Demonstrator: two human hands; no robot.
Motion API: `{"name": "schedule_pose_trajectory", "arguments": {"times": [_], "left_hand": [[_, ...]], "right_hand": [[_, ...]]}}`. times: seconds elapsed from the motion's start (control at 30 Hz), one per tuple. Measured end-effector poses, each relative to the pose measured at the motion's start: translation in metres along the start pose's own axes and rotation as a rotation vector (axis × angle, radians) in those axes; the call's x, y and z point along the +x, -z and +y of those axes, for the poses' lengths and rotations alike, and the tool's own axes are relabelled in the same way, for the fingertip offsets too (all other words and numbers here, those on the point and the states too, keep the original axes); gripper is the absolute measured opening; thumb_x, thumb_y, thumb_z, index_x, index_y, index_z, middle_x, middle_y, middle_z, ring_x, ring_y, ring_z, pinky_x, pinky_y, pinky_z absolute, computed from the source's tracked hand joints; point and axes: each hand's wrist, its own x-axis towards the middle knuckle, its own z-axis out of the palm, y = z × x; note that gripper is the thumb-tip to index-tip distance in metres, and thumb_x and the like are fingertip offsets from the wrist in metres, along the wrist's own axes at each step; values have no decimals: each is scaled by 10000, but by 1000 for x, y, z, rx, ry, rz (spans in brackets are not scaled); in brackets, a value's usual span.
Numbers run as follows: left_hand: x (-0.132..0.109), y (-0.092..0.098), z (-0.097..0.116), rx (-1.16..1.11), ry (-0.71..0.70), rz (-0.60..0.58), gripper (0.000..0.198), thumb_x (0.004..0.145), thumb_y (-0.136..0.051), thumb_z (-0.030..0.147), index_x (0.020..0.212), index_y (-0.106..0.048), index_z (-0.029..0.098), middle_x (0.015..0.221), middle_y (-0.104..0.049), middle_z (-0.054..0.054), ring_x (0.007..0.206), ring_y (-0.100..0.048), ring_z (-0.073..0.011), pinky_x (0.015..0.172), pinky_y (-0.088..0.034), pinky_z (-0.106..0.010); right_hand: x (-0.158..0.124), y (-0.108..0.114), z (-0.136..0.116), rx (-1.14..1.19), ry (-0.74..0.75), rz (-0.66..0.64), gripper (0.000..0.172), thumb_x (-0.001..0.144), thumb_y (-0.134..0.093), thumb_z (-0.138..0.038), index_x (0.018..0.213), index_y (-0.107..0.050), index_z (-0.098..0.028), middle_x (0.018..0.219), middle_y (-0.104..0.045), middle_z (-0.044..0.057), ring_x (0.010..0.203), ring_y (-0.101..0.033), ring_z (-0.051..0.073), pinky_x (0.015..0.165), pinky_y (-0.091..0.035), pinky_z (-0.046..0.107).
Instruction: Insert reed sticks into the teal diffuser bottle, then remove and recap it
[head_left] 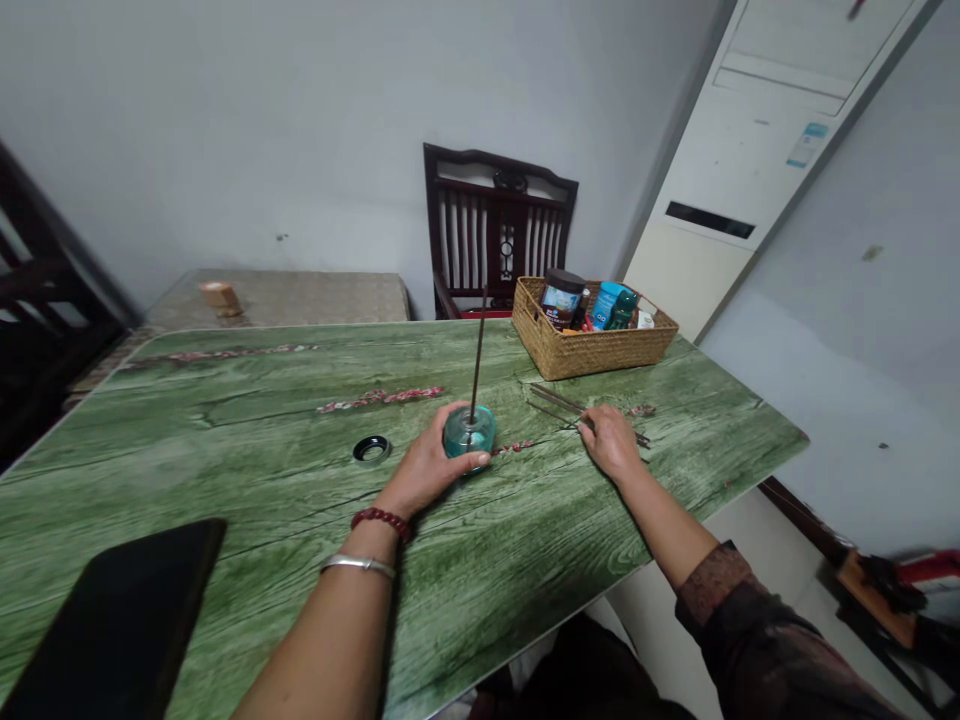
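- Across the lower view: green wood-grain table (285, 475), printed with pink blossom sprays. All handled items lie on it.
- Beyond its far right corner: tall white cabinet unit (750, 150) with a dark slot and a blue label.
- Behind the far edge: dark wooden chair (510, 180), slatted back. Left of the chair, a patterned surface (315, 295) carries a small wooden block (219, 297).
- At the far right corner, just inside the far edge: woven basket (600, 352), holding a dark-lidded jar (561, 300), a blue packet (606, 302), a green bottle (622, 308) and other small items.
- Toward the left end, near side: flat black slab (127, 610). Identity unclear.
- Left hand (431, 458): curled round a teal glass vessel (456, 438), thumb along its near side. Wrist bears a red bead bracelet (381, 517) and a silver bangle (358, 563).
- Right hand (611, 440): fingers bent down over loose dark sticks (555, 398), between basket and near edge. Cannot tell whether the fingertips pinch one or only touch.
- Vessel position: upright, about midway between far and near edges. One dark stick (478, 360) rises from its mouth, leaning slightly right.
- Left of the vessel, well in from the left edge: small black ring-shaped piece (372, 449), lying flat, apart from the left hand.
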Motion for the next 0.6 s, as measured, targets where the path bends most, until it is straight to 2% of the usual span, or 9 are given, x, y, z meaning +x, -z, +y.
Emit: {"name": "schedule_pose_trajectory", "arguments": {"times": [0.2, 0.33, 0.47, 0.6], "left_hand": [[1, 0, 0, 2, 0, -6, 793, 691, -780, 498, 1356, -448, 222, 1281, -630, -116, 1191, -607, -314, 1055, -453, -498], [0, 1, 5, 6, -1, 1, 769, 682, -780, 478, 1334, -465, 217, 1270, -634, -119, 1175, -613, -317, 1056, -450, -512], [-1, 1, 7, -4, -3, 8, 773, 678, -782, 464, 1337, -471, 209, 1266, -641, -120, 1168, -613, -311, 1057, -446, -506], [-1, 1, 4, -27, -10, 12, 772, 672, -783, 441, 1341, -476, 212, 1259, -651, -116, 1163, -620, -309, 1051, -450, -508]], "right_hand": [[-3, 5, -7, -10, 30, -70, 129, 929, -575, -238, 937, -695, -193, 961, -693, 98, 954, -628, 227, 808, -409, 282], [-4, 15, -14, 0, 18, -81, 150, 945, -529, -216, 936, -678, -197, 954, -715, 100, 890, -653, 216, 738, -400, 274], [7, 38, -21, 200, -2, 72, 158, 945, -513, -250, 975, -663, -211, 839, -718, 58, 754, -657, 203, 696, -408, 278], [29, 75, -40, 653, 63, 312, 167, 884, -572, -278, 1019, -641, -210, 828, -717, 29, 741, -657, 185, 726, -468, 289]]}}
